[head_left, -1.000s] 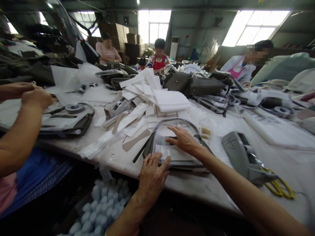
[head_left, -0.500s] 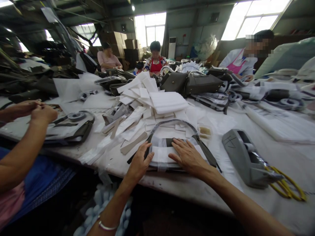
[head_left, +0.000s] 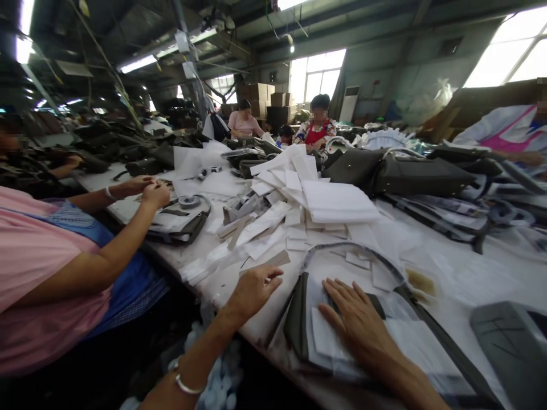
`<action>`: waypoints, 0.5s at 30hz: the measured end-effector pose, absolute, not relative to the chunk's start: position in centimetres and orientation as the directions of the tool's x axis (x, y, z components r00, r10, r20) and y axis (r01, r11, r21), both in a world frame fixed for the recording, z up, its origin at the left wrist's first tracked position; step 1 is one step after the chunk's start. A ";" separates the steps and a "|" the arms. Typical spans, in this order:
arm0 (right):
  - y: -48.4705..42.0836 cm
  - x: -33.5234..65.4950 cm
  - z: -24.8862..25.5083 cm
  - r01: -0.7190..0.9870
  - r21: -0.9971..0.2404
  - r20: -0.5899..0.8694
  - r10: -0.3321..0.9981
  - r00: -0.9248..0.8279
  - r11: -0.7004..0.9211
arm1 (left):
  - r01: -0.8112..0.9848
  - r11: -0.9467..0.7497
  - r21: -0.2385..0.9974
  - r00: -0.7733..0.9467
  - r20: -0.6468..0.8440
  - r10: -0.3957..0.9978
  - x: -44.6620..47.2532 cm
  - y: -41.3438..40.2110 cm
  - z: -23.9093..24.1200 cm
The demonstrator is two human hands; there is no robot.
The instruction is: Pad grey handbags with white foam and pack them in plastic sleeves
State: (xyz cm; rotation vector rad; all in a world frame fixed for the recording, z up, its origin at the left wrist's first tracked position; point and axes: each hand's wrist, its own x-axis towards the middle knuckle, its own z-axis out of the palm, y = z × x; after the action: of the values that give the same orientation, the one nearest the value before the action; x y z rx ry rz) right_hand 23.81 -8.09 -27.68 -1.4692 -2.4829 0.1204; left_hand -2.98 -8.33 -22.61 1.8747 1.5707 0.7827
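Observation:
A dark olive handbag wrapped in white paper and clear film lies flat at the near edge of the white table, its curved handle arching away from me. My right hand rests flat on the bag's papered face, fingers spread. My left hand hovers left of the bag above the table, fingers loosely curled, holding nothing that I can see, close to a tan card strip.
A stack of white foam sheets and scattered strips sit behind the bag. A grey tape dispenser stands at right. More dark bags lie further back. A person in pink and blue works at my left; others sit beyond.
The view has swung left and closer. My left hand left the bag's left edge and moved out over the table. My right hand stays flat on the bag.

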 end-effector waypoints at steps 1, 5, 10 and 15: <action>-8.0 24.0 -27.6 0.847 -0.211 0.173 0.871 -0.459 0.488 | 0.680 -0.134 0.721 0.098 0.091 0.991 -3.7 -7.4 -22.7; -6.7 25.4 -27.1 0.846 -0.259 0.116 0.884 -0.452 0.467 | 0.748 -0.150 0.646 0.075 0.142 0.987 -5.4 -4.0 -23.1; -4.8 27.7 -28.6 0.862 -0.145 0.158 0.872 -0.464 0.486 | 0.783 -0.155 0.602 0.028 0.216 0.976 -6.4 0.3 -22.8; -4.5 29.3 -30.7 0.781 0.075 0.157 0.766 -0.624 0.620 | 0.782 -0.075 0.619 -0.096 0.238 0.966 -8.1 6.5 -22.7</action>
State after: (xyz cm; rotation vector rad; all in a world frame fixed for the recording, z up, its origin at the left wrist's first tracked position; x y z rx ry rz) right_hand 29.31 -4.48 -30.68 -1.3066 -2.7278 -0.2067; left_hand -8.13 6.46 -22.67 1.8963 1.9195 0.9379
